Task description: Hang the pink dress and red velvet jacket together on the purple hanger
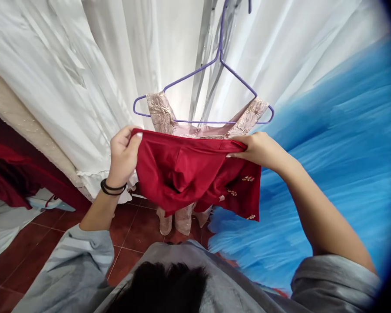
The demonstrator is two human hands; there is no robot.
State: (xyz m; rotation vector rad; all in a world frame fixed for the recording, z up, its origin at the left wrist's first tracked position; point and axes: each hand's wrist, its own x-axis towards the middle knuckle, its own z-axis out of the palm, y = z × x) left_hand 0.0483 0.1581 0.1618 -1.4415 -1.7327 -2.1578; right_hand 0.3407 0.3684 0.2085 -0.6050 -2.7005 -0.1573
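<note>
A shiny red garment (195, 169), with small gold-coloured decorations at its lower right, is stretched out between my hands; I cannot make out its exact kind. My left hand (125, 150) pinches its upper left corner, thumb on top. At the upper right edge my right hand (259, 148) grips it between thumb and fingers. Directly behind hangs a pale pink dress (161, 111) with gold patterning, its wide straps over a purple hanger (195, 69). The red cloth hides most of the dress, and only its lower folds show beneath.
White drapery (101, 65) hangs across the back. Fluffy blue tulle (329, 152) fills the right side and reaches the red tiled floor (127, 230). Dark red cloth (16, 161) and a beige sparkly fabric (29, 113) hang at the left.
</note>
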